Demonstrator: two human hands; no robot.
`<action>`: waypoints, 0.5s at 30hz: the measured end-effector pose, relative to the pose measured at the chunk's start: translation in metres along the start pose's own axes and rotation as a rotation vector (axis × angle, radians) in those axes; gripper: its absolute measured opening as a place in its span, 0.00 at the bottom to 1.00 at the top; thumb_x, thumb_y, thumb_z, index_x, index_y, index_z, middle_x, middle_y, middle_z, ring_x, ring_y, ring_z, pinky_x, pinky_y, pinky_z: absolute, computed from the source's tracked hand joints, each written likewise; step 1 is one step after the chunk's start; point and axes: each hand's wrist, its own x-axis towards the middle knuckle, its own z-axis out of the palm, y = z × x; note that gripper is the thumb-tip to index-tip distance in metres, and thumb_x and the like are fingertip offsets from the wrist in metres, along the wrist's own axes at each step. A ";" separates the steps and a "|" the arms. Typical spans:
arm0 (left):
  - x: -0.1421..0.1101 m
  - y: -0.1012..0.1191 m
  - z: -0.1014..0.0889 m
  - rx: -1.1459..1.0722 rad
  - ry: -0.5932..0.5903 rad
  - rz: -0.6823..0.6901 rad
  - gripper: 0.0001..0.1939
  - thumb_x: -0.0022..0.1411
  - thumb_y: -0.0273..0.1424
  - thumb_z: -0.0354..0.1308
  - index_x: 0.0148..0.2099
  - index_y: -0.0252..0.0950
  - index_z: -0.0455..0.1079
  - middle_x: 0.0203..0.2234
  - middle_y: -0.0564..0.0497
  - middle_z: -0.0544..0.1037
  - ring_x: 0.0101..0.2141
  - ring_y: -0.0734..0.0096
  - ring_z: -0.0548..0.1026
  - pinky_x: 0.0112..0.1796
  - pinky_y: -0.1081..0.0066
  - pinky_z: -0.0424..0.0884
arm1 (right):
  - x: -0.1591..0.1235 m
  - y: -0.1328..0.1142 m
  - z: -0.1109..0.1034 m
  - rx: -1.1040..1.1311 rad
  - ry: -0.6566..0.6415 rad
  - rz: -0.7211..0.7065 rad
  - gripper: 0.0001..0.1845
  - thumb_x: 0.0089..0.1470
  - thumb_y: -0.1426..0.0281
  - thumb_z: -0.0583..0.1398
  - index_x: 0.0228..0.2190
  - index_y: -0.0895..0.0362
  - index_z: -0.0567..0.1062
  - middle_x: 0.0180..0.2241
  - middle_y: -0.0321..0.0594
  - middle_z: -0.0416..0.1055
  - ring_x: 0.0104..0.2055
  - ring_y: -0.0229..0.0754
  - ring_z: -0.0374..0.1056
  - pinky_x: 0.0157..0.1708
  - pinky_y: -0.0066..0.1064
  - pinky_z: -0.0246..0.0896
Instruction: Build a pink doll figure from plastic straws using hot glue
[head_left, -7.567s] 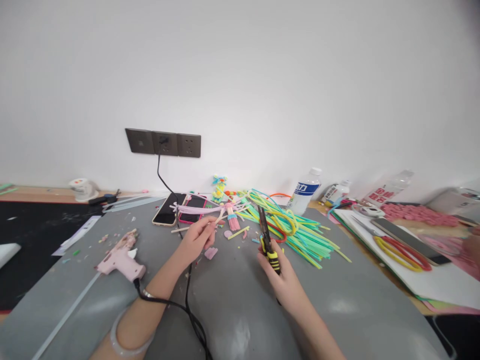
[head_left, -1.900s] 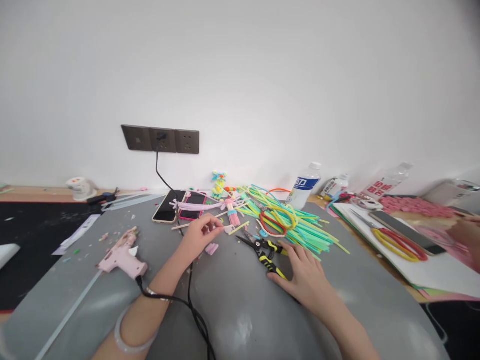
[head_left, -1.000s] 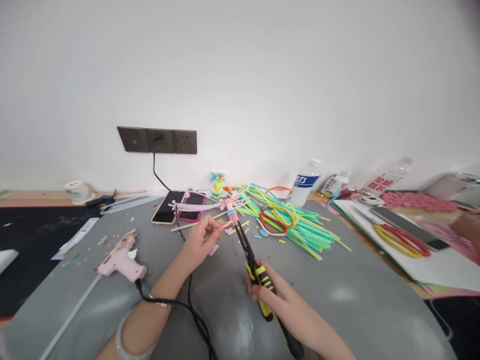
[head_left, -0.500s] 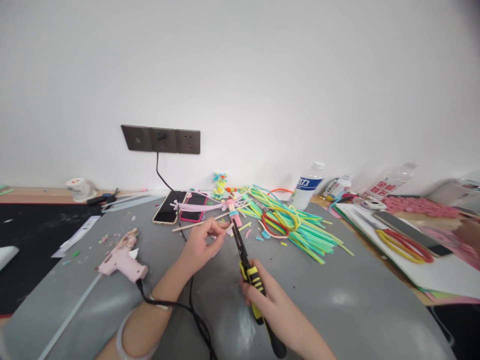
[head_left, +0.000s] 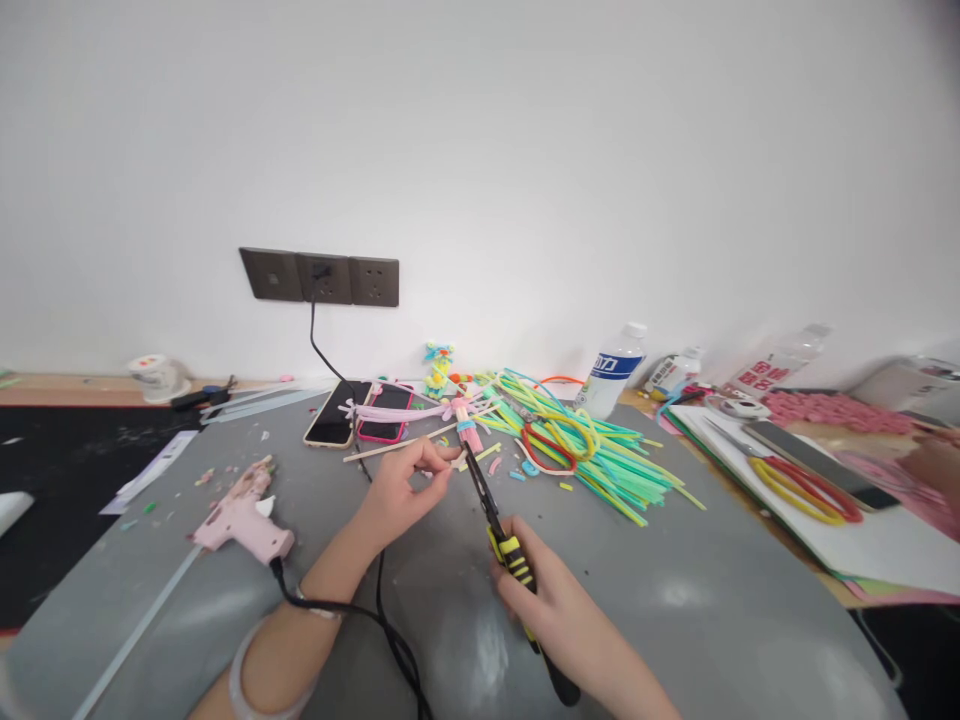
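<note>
My left hand pinches a short pale stick piece between thumb and fingertips, just above the grey mat. My right hand is closed round the black-and-yellow handles of a pair of pliers. The pliers' dark jaws point up and left and meet the end of the stick piece. A pink straw doll lies just beyond the jaws.
A pile of green and yellow straws with red-handled scissors lies to the right. A pink glue gun rests at left, its black cord crossing under my left forearm. Two phones, bottles and another person's hand are further off.
My right hand picked the pliers up from the mat and brought the jaws to the stick piece that my left hand holds. In the last half second little has shifted.
</note>
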 end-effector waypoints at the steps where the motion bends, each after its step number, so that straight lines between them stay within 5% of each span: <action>1: 0.000 -0.001 0.000 0.000 -0.004 -0.001 0.06 0.63 0.28 0.55 0.32 0.37 0.64 0.32 0.46 0.80 0.47 0.58 0.80 0.40 0.69 0.75 | 0.000 0.001 -0.001 -0.010 0.004 -0.004 0.04 0.53 0.67 0.53 0.30 0.53 0.60 0.27 0.32 0.60 0.29 0.38 0.58 0.29 0.28 0.55; 9: -0.001 -0.002 0.000 -0.039 -0.030 0.005 0.04 0.63 0.28 0.56 0.34 0.36 0.65 0.41 0.41 0.82 0.47 0.60 0.80 0.42 0.67 0.75 | -0.002 0.010 -0.003 0.013 0.036 0.015 0.05 0.50 0.67 0.54 0.29 0.53 0.60 0.26 0.31 0.58 0.28 0.39 0.58 0.29 0.28 0.54; 15: 0.001 0.004 -0.001 -0.100 -0.038 -0.033 0.07 0.66 0.31 0.55 0.34 0.37 0.64 0.39 0.42 0.82 0.46 0.59 0.80 0.40 0.68 0.74 | -0.006 0.029 -0.010 0.371 0.033 0.076 0.19 0.53 0.58 0.58 0.44 0.56 0.67 0.33 0.38 0.68 0.33 0.42 0.64 0.38 0.34 0.60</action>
